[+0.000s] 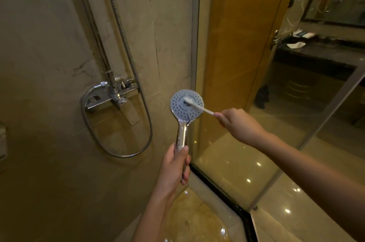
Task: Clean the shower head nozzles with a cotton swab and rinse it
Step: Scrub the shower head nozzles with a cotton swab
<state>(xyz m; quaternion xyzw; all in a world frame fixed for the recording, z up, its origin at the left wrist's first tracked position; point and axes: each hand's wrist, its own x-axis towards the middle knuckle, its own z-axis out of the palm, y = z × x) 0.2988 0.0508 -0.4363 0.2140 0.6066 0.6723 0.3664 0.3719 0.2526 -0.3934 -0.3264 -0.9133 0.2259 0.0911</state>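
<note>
A chrome shower head with a round grey nozzle face points toward me in the middle of the view. My left hand is wrapped around its chrome handle from below and holds it upright. My right hand pinches the near end of a white cotton swab. The swab's far tip touches the nozzle face near its centre. No water comes from the nozzles.
A chrome mixer tap with a lever sits on the tiled wall to the left. A metal hose loops down from it. A glass shower panel stands just right of the shower head. A dark vanity counter lies beyond the glass.
</note>
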